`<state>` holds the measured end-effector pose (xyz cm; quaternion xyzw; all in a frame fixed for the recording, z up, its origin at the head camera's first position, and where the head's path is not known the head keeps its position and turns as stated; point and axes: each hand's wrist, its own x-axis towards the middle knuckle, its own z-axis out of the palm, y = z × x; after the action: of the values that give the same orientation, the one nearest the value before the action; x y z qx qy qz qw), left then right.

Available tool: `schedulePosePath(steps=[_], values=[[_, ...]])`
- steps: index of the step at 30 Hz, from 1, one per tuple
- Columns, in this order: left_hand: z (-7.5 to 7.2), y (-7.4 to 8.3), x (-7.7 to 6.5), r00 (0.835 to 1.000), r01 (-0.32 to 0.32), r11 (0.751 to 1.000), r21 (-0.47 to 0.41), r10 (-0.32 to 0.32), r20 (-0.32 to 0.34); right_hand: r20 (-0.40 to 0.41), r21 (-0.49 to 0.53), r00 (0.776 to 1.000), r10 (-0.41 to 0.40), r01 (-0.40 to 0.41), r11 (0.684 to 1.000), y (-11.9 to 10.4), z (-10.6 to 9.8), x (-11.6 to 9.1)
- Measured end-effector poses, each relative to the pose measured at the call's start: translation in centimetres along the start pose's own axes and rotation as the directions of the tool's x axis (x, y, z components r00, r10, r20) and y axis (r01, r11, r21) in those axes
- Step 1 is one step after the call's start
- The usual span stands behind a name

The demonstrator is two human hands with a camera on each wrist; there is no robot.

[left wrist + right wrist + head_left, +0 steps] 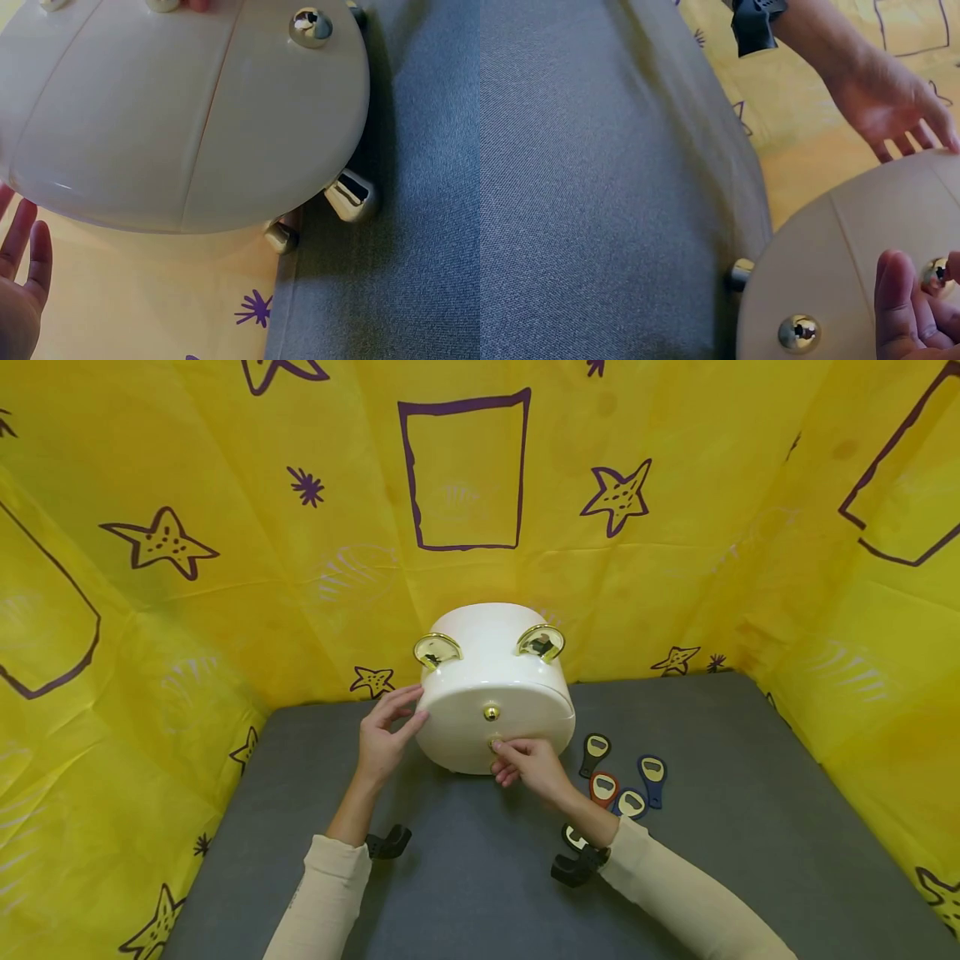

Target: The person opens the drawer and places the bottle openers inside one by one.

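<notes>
A white oval drawer box with gold ear-shaped trims stands at the back of the table. Its front carries round gold knobs, among them the top knob and the lower knob. My left hand rests its fingers and thumb against the box's left side, fingers fairly straight. With thumb and forefinger my right hand pinches the middle knob, its other fingers curled below. Drawer seams run straight across the front in the wrist views, with no gap showing at them.
Several bottle openers lie to the right of the box, including a black one, a red one and a blue one. Another opener is partly behind my right wrist. A yellow patterned cloth surrounds the grey table.
</notes>
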<state>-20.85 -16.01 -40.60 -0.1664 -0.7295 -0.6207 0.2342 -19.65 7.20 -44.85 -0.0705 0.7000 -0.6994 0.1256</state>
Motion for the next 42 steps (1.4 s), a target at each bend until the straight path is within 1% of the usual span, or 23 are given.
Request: schedulePosePath(steps=[5, 7, 11, 18, 19, 22, 26, 28, 34, 36, 42], values=[[0.0, -1.8, 0.1, 0.999, -0.010, 1.000, -0.001, 0.010, -0.032, 0.009, 0.033, 1.000, -0.001, 0.001, 0.999, 0.0, 0.0, 0.1], [0.0, -2.0, 0.1, 0.999, -0.012, 1.000, -0.004, 0.012, -0.039, 0.013, 0.042, 1.000, 0.002, -0.003, 0.999, 0.0, 0.0, 0.2], [0.0, -1.7, 0.1, 0.999, -0.002, 1.000, -0.013, 0.001, -0.039, 0.016, 0.050, 1.000, 0.004, -0.005, 0.999, 0.1, -0.1, 0.2], [0.1, 0.7, -0.2, 1.000, -0.004, 1.000, 0.002, 0.004, -0.029, 0.003, 0.069, 1.000, 0.010, -0.010, 0.998, 0.3, -0.1, 0.2], [0.2, 0.7, -0.2, 1.000, -0.004, 1.000, 0.002, 0.005, -0.030, 0.002, 0.072, 1.000, 0.012, -0.012, 0.997, 0.3, -0.1, 0.2], [0.1, -0.3, -0.2, 0.999, -0.007, 1.000, -0.007, 0.007, -0.043, 0.000, 0.070, 1.000, 0.016, -0.016, 0.997, 0.2, 0.0, 0.1], [0.0, -1.9, -0.1, 0.998, -0.031, 0.999, -0.023, 0.030, -0.050, -0.002, 0.055, 1.000, 0.015, -0.015, 0.998, 0.2, 0.0, -0.2], [0.1, -2.2, -0.1, 0.998, -0.047, 0.999, -0.024, 0.046, -0.048, -0.002, 0.042, 1.000, 0.009, -0.009, 0.999, 0.2, -0.1, -0.5], [0.2, -2.1, -0.2, 0.997, -0.053, 0.998, -0.026, 0.052, -0.048, 0.013, 0.020, 1.000, 0.017, -0.018, 1.000, 0.2, -0.2, -1.9], [0.2, -2.1, -0.2, 0.998, -0.044, 0.999, -0.022, 0.043, -0.047, 0.015, 0.018, 1.000, 0.021, -0.021, 1.000, 0.2, -0.1, -2.4], [0.0, -1.7, 0.0, 0.999, 0.001, 1.000, -0.005, -0.001, -0.054, 0.040, -0.003, 0.999, -0.003, 0.003, 1.000, 0.1, 0.1, -3.3]])
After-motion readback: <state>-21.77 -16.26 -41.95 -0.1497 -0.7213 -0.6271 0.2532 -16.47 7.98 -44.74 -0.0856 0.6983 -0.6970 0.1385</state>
